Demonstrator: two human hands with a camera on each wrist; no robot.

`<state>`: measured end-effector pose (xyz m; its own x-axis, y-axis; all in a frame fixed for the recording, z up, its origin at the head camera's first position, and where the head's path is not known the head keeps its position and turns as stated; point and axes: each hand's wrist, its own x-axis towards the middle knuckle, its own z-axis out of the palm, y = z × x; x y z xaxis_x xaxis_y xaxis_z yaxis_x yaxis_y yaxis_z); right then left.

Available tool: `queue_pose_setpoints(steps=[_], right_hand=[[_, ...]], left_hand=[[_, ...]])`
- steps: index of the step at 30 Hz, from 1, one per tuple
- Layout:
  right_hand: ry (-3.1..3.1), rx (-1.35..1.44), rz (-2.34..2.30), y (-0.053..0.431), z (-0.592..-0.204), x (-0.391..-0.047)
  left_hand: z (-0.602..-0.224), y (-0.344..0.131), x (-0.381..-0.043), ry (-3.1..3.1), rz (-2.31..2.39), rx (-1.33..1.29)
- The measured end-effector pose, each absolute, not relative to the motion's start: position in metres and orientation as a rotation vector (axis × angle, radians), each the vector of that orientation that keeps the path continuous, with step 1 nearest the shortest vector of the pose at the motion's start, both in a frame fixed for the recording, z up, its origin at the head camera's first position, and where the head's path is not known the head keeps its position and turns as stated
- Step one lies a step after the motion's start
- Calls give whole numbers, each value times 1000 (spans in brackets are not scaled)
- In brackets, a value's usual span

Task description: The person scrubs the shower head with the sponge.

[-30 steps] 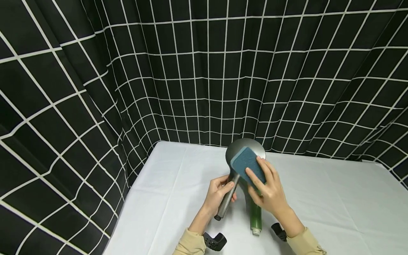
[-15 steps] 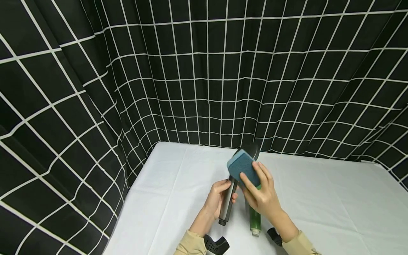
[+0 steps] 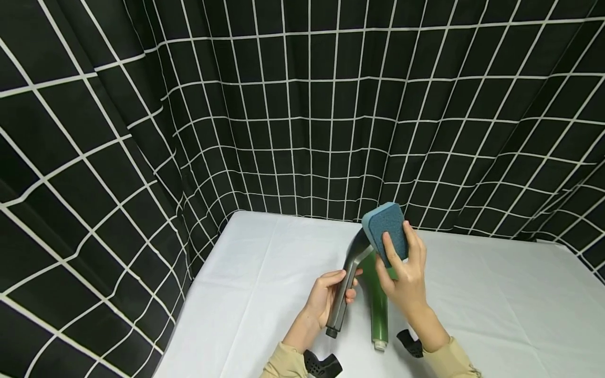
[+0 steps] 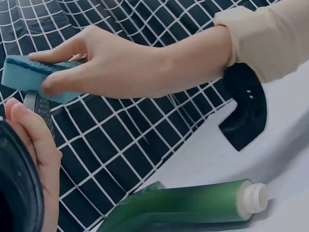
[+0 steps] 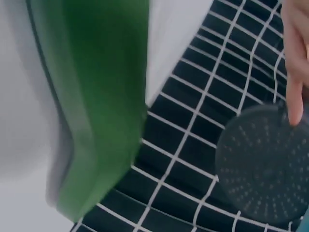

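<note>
In the head view my left hand [image 3: 321, 299] grips the handle of a dark grey shower head [image 3: 338, 310], raised and tilted away. Its round face with many small nozzles shows in the right wrist view, where the grey shower head [image 5: 260, 164] has a fingertip near its neck. My right hand [image 3: 407, 281] holds a blue sponge [image 3: 389, 231] between thumb and fingers, at the head end of the grey shower head, hiding much of it. Below them a green shower head [image 3: 379, 317] with a white threaded end lies on the table; its head is partly covered by my hands.
A white cloth covers the table [image 3: 236, 299]. Behind it and to the left hangs a black curtain [image 3: 283, 131] with white grid lines. Black wrist mounts [image 3: 323, 365] sit at both cuffs.
The grey shower head has been turned, its smooth back swinging from facing up to edge-on. The sponge dips slightly left, then moves up and right with my right hand.
</note>
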<state>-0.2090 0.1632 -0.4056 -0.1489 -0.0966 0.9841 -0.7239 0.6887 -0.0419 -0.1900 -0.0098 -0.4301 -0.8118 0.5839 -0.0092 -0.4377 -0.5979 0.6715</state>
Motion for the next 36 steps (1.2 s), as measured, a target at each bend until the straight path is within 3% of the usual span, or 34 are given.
queue_pose_setpoints(steps=[8, 20, 31, 36], right_hand=[[-1618, 968, 370, 167, -410, -204], [-2003, 406, 1130, 194, -387, -217], [-1647, 1045, 613, 176, -399, -203], [-1622, 910, 784, 172, -383, -200]], left_hand=[[-431, -7, -189, 942, 2368, 328], [-432, -13, -191, 943, 2307, 474], [-433, -14, -193, 953, 2357, 462], [-433, -13, -193, 957, 2327, 458]])
